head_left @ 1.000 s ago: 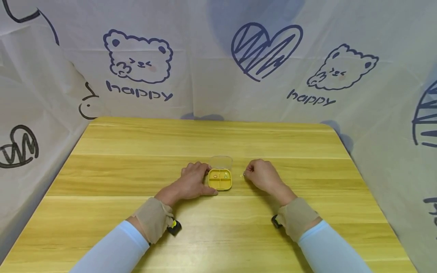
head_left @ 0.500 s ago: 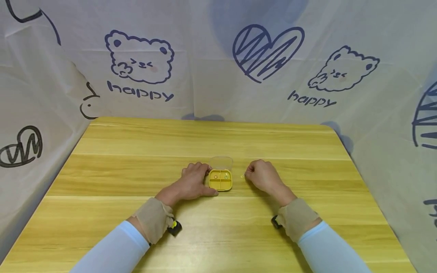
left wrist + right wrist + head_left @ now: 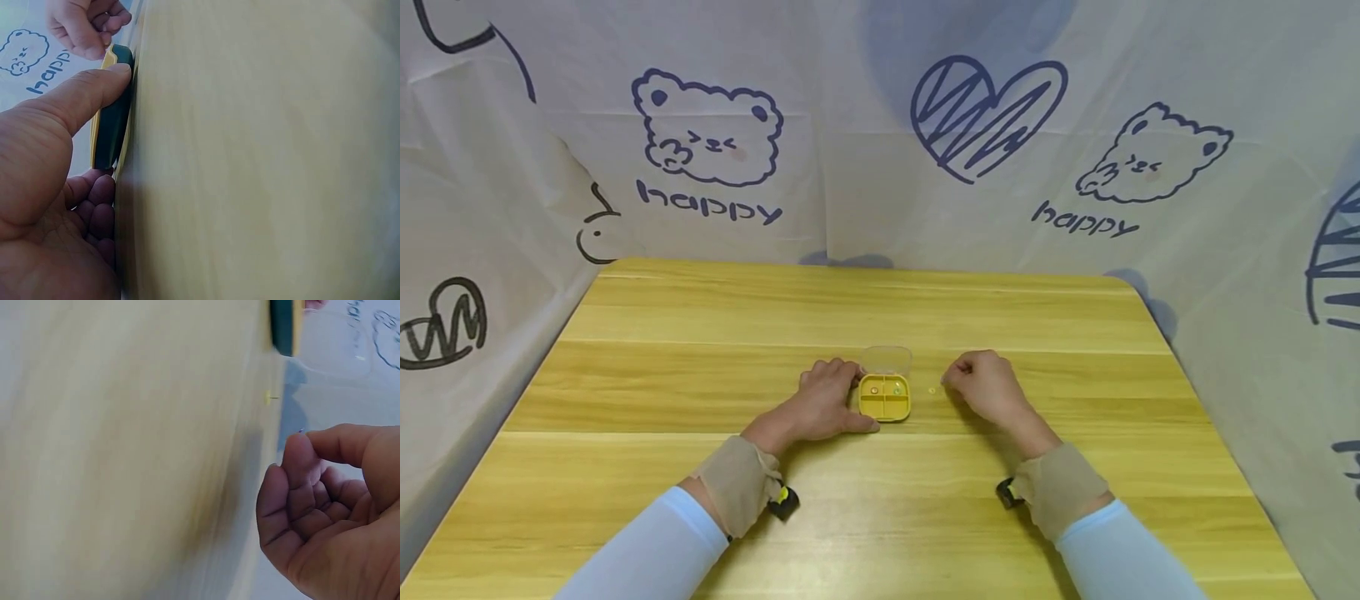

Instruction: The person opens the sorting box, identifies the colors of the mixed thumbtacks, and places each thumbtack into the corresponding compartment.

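A small yellow pill box (image 3: 884, 409) with a green underside stands on the table, its clear lid (image 3: 886, 359) tipped back. One tiny reddish stud (image 3: 874, 390) and one greenish stud (image 3: 897, 390) lie in its two rear compartments. My left hand (image 3: 827, 402) holds the box at its left side, thumb on the front edge and fingers behind. To the right of the box, my right hand (image 3: 988, 388) pinches a tiny purplish stud (image 3: 301, 430) between thumb and index fingertip, mostly hidden. Between box and right hand sits a tiny yellow stud earring (image 3: 269, 397), its thin post pointing up.
The wooden table (image 3: 700, 308) reaches a white cloth backdrop (image 3: 850, 183) with drawn bears and hearts at the rear and sides. Both wrists carry small dark cameras, such as the left one (image 3: 784, 502).
My right hand has drawn slightly rightward, away from the yellow stud earring, which stays on the table. My left hand and the pill box keep their places.
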`<state>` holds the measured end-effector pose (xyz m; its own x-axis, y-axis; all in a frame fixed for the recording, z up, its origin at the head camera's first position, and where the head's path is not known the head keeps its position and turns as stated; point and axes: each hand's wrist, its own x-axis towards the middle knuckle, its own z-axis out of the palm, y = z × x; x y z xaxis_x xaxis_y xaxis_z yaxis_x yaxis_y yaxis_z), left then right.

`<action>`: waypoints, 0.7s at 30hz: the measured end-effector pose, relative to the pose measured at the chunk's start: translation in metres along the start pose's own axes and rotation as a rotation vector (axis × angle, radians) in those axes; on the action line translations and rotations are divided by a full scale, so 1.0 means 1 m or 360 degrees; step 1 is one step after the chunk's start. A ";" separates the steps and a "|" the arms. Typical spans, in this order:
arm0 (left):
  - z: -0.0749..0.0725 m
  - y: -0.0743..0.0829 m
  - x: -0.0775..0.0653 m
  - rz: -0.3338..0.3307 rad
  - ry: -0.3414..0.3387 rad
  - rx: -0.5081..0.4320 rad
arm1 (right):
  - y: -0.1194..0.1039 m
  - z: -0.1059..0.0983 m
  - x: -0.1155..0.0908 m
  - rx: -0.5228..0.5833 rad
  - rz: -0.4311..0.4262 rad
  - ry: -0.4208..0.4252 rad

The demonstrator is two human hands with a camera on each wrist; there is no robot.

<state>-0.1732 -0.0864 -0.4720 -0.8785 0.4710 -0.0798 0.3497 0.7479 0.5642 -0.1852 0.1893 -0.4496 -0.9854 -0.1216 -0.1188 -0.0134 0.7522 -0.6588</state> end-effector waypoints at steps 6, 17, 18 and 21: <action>-0.001 0.000 0.000 -0.0002 0.0002 0.0001 | -0.001 -0.004 -0.005 0.0562 0.0115 0.0041; 0.001 0.000 0.000 0.0002 0.0013 0.0011 | -0.007 0.010 -0.022 0.1717 0.0303 0.0056; 0.002 0.000 0.000 0.0001 0.0014 0.0015 | -0.008 0.011 -0.023 0.1830 0.0299 0.0038; 0.002 0.000 0.001 0.0007 0.0020 0.0012 | -0.010 0.015 -0.027 0.2137 0.0279 -0.0031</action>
<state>-0.1736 -0.0851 -0.4734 -0.8811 0.4683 -0.0668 0.3559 0.7493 0.5585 -0.1562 0.1755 -0.4515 -0.9544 -0.1078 -0.2784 0.2966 -0.4479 -0.8435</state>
